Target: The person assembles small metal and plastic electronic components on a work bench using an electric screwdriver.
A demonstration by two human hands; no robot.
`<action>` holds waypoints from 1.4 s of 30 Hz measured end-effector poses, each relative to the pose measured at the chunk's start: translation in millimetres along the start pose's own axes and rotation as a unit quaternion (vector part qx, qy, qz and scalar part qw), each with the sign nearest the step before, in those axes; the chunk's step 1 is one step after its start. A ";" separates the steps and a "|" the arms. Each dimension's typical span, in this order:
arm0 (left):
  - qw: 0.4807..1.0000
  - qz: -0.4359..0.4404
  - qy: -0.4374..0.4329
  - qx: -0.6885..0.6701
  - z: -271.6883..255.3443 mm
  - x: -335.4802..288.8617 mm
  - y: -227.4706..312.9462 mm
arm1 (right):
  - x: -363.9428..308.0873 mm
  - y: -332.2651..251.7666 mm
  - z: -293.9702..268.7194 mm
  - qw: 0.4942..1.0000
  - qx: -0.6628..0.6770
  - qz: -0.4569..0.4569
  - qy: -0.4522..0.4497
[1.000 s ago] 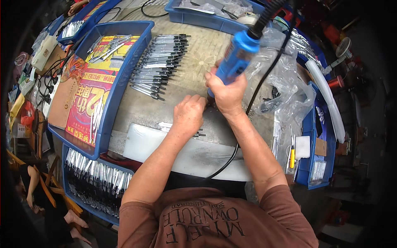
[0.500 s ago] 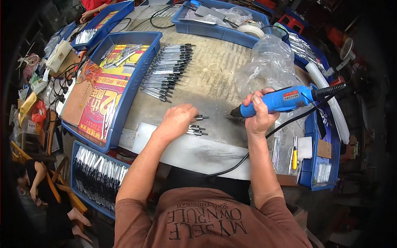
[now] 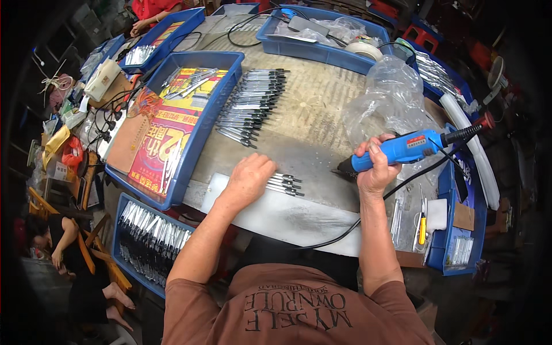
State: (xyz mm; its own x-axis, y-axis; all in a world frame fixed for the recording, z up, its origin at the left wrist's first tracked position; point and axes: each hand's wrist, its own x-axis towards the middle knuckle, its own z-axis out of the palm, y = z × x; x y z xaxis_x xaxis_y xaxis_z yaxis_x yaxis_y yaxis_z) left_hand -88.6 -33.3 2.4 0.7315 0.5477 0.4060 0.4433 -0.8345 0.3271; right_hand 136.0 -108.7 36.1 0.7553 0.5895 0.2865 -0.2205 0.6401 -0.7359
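My left hand [image 3: 250, 177] rests low over the near part of the table, fingers curled over the left ends of several slim pen-like rods [image 3: 286, 185]. Their black tips stick out to the right, and their other ends are hidden beneath the hand. My right hand [image 3: 377, 168] is closed round a blue corded power tool [image 3: 405, 148], held tilted, with its dark nose pointing left and down above the table. More silver-and-black rods [image 3: 253, 106] lie in a slanting row beyond my left hand.
A white sheet [image 3: 282, 221] covers the near table edge. Blue trays with printed card [image 3: 230, 75], rods [image 3: 152, 244] and packing [image 3: 313, 46] surround the work area. Clear plastic bags [image 3: 385, 95], a yellow-handled tool [image 3: 422, 227] and a black cord [image 3: 339, 236] lie right. Another person's hand [image 3: 138, 27] shows far left.
The whole view has shifted, so things sit lower and further right. The single rod that lay apart by my left hand is now hidden or among the small group. The tool stays in my right hand.
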 end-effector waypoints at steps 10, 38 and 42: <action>0.987 -0.096 0.078 0.104 -15.3 0.6 -56.7 | 1.4 0.0 -3.7 1.000 -0.011 0.004 0.000; 0.999 -0.024 0.008 0.047 17.0 36.0 -3.9 | 4.4 0.7 -4.1 1.000 -0.007 -0.012 0.008; 0.998 -0.035 -0.014 0.046 29.3 41.4 1.8 | 4.9 -1.0 -4.5 0.999 -0.035 -0.004 -0.001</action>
State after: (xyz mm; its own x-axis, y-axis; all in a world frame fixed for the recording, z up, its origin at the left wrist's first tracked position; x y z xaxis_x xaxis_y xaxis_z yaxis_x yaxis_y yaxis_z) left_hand -42.3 -13.9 -5.2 0.7114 0.6034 0.3603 0.5380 -0.7974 0.2733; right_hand 142.7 -108.7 35.4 0.7550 0.5862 0.2938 -0.1709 0.6085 -0.7749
